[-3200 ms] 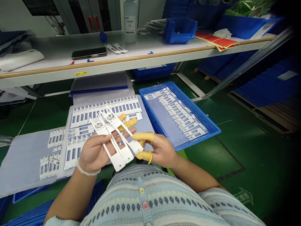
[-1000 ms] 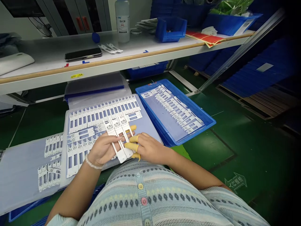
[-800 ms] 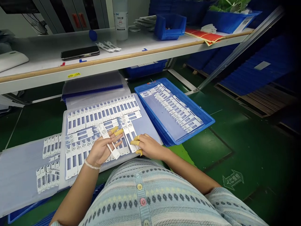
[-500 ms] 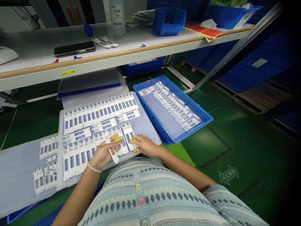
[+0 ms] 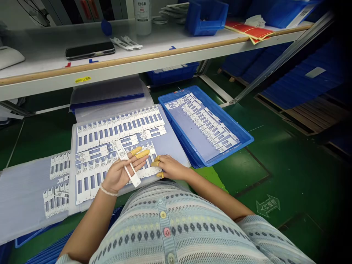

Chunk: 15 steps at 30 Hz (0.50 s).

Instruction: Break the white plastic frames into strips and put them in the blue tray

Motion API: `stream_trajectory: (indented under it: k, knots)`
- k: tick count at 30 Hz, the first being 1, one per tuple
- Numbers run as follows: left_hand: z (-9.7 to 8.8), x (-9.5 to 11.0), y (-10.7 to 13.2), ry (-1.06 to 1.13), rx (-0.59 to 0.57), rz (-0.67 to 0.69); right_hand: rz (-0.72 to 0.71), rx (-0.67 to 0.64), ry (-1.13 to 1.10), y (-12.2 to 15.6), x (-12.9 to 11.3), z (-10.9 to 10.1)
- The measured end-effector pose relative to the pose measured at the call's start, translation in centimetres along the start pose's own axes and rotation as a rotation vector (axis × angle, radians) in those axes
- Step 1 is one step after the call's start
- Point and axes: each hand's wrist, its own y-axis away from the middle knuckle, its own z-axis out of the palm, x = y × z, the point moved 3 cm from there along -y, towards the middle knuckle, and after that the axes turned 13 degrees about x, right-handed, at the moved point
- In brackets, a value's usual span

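Observation:
My left hand (image 5: 125,170) is turned palm up, with the thumb closed over a slim white plastic frame piece (image 5: 129,167) that lies slanted across the fingers. Yellow finger cots cover some of its fingertips. Beneath it, a row of similar white frame pieces (image 5: 93,179) runs along the near side of a translucent sheet (image 5: 176,146), partly hidden by the hand. My right hand (image 5: 170,167), also in yellow finger cots, has its fingers apart against the right end of that row. A second row of pieces (image 5: 118,128) lies along the far side, with several pieces sideways in between.
To the right stands a blue tray (image 5: 239,141) with more white pieces. Another sheet with pieces (image 5: 22,198) lies at left. The bench (image 5: 154,57) beyond carries a phone (image 5: 90,50), a bottle (image 5: 143,16), two white pieces (image 5: 126,43) and a blue bin (image 5: 206,20).
The gap near the right end of the near row has narrowed, with the end pieces now closer to the others. My left hand has opened its fingers more under the held piece. The view has shifted slightly.

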Motion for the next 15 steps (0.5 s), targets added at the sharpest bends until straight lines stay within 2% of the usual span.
stream_trajectory:
  k: [3, 6, 8, 11, 15]
  knots:
    - [1.5, 1.2, 0.8, 0.036, -0.159, 0.019, -0.069, 0.214, -0.092, -0.2, -1.0, -2.3]
    - [3.5, 2.4, 1.7, 0.065, -0.296, 0.034, -0.213, 0.504, -0.229, -0.3, -3.1, -5.9]
    - [4.7, 3.1, 2.2, 0.080, -0.375, 0.035, -0.313, 0.620, -0.288, -0.4, -4.8, -8.1]
    - [5.9, 3.5, 2.6, 0.075, -0.433, 0.025, -0.396, 0.670, -0.272, -0.6, -6.8, -10.3]
    - [6.7, 3.4, 2.5, 0.036, -0.427, 0.001, -0.401, 0.595, -0.149, -0.7, -8.1, -11.1]
